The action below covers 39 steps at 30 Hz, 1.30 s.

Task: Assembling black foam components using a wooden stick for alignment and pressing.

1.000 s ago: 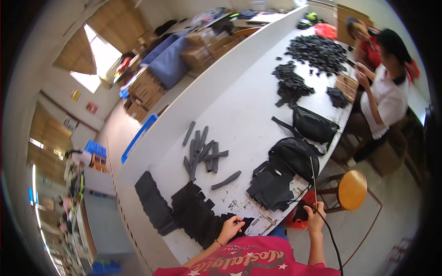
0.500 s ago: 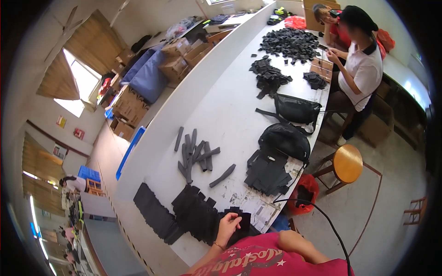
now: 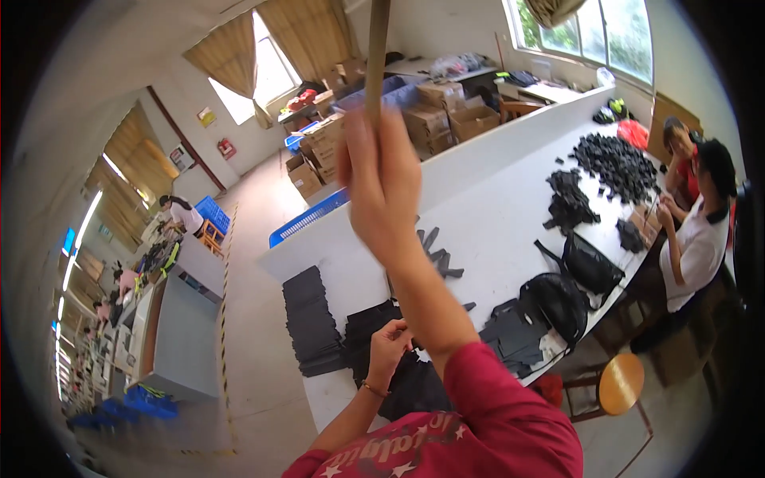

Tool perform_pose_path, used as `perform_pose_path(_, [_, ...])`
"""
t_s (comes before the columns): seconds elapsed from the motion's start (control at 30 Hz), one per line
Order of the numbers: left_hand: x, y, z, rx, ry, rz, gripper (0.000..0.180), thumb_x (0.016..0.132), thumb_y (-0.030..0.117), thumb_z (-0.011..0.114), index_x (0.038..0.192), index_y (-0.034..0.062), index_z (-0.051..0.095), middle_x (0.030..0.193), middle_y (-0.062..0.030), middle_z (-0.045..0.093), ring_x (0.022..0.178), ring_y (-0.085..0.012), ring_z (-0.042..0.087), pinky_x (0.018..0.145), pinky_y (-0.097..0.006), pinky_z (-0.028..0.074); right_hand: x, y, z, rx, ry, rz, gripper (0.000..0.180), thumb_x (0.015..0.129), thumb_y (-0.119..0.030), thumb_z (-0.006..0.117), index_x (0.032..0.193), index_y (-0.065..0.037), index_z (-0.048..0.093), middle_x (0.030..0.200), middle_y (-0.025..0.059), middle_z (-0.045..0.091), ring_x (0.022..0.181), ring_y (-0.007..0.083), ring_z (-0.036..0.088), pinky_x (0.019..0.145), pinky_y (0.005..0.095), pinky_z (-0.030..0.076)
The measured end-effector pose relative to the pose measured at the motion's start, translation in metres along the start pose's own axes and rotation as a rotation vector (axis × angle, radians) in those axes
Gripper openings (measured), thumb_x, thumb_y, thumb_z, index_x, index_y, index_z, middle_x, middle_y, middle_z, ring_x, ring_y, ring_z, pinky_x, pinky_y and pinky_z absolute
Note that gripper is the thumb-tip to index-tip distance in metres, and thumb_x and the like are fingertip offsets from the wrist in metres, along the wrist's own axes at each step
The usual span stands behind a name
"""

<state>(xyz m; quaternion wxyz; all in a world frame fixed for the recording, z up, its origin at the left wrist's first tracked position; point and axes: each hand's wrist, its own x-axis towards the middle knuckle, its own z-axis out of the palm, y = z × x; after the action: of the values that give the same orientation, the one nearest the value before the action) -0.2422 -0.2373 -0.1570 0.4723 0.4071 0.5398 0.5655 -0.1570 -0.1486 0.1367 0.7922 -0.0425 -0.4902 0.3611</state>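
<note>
My right hand [image 3: 382, 187] is raised high in front of me and smeared by motion. Its fingers close on a long, straight olive-brown stick-like piece [image 3: 378, 60] that runs up past the top edge of the picture. Lower down, my left hand [image 3: 388, 350] is pinched closed just above black fabric pieces [image 3: 414, 386] on the table. What lies between its fingertips is too small to name. Left of that hand, more black fabric pieces [image 3: 307, 319] lie in an overlapping row. Dark grey strips [image 3: 438, 253] show beyond my right forearm, which partly hides them.
The white table [image 3: 490, 203] has a raised back panel. Along it lie flat black pieces [image 3: 510, 338], black bags [image 3: 554, 307] and heaps of small black pieces [image 3: 613, 167]. A wooden stool [image 3: 621, 384] stands to the right. Two people sit at the far right end.
My right hand has come into view, raised with the olive-brown piece. The view has swung left, and my left hand stays pinched over the black pieces.
</note>
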Motion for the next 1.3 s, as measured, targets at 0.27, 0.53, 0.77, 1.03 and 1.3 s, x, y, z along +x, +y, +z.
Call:
perform_pose_path(0.27, [-0.027,0.049,-0.051,0.206,0.117,0.445,0.013,0.087,0.0,0.061,0.099,-0.0035,0.064,0.093,-0.0057,0.06,0.059,-0.0079,0.057,0.053,-0.02,0.045,-0.016,0.102,0.027,-0.503,-1.085,-0.029,0.026,0.092,-0.024,0.056,0.086,0.001,0.06,0.065,0.0202,0.053,0.057,0.0334,0.047,0.056,0.0388,0.041])
perform_pose_path(0.53, [-0.017,-0.02,-0.089,0.608,0.284,0.469,0.011,0.085,0.007,0.062,0.095,0.0024,0.065,0.088,-0.0106,0.058,0.068,-0.0258,0.06,0.061,-0.03,0.049,-0.209,0.123,-0.14,-0.687,-1.316,0.744,0.037,0.075,-0.026,0.078,0.1,-0.002,0.065,0.076,0.0075,0.059,0.061,0.0164,0.054,0.057,0.0302,0.043])
perform_pose_path(0.77, [-0.012,-0.105,-0.028,0.237,0.767,0.182,0.027,0.088,0.028,0.066,0.097,0.0031,0.059,0.088,-0.0054,0.056,0.074,-0.0143,0.059,0.058,-0.03,0.048,-0.267,0.143,-0.195,-0.504,-0.38,1.309,0.013,0.083,-0.014,0.07,0.08,-0.004,0.062,0.054,-0.0042,0.046,0.047,0.004,0.041,0.043,0.0244,0.029])
perform_pose_path(1.03, [0.058,-0.114,-0.028,-1.186,0.525,-0.045,0.028,0.097,0.017,0.049,0.114,-0.0037,0.055,0.104,-0.0174,0.063,0.098,-0.0295,0.063,0.089,-0.044,0.052,-0.282,0.137,-0.23,-0.479,-0.421,1.31,0.018,0.094,-0.015,0.054,0.107,-0.002,0.058,0.069,-0.004,0.051,0.054,0.0018,0.04,0.046,0.019,0.031])
perform_pose_path(1.3, [0.079,-0.122,-0.057,-1.242,0.628,0.058,0.024,0.097,0.016,0.05,0.109,-0.0028,0.058,0.106,-0.0153,0.064,0.102,-0.0304,0.063,0.093,-0.042,0.051,-0.243,0.092,-0.298,-0.927,-0.932,0.9,0.018,0.09,-0.009,0.057,0.103,0.001,0.064,0.085,0.0182,0.066,0.073,0.0271,0.066,0.064,0.0338,0.05])
